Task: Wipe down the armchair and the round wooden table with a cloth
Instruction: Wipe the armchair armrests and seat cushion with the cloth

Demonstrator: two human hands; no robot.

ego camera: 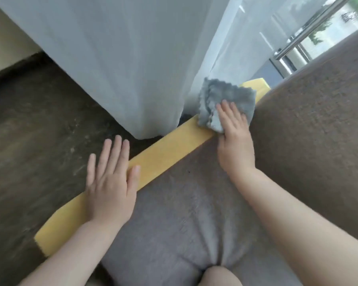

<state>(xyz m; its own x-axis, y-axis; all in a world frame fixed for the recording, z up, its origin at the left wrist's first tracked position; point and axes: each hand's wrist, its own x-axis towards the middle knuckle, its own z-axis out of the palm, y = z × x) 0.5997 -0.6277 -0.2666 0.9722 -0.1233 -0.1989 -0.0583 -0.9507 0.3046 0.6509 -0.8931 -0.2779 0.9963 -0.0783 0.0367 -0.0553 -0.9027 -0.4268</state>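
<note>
Folded microfibre cloth (227, 100): blue-grey, lighter grey on the folded-under layers, zigzag-cut edge. Flat wooden armrest (165, 151) of the armchair: plain pale yellow, no visible grain. Plush seat cushion (184, 213): mid grey, faint nap. Rounded upholstered backrest (318, 120): brown-grey, darker than the seat, fine speckled weave. Carpet (39, 120) beyond the armrest's outer edge: dark brown, mottled with lighter scuffs. Sheer curtain (122, 58): white with a grey-blue cast, soft vertical folds. Metal window rail (310, 29): shiny silver.

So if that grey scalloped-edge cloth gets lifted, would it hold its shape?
Probably not: the grey scalloped-edge cloth lies rumpled and folded on the yellow wooden armrest, so likely floppy. It looks thin, probably light. The right hand presses it flat.
</note>
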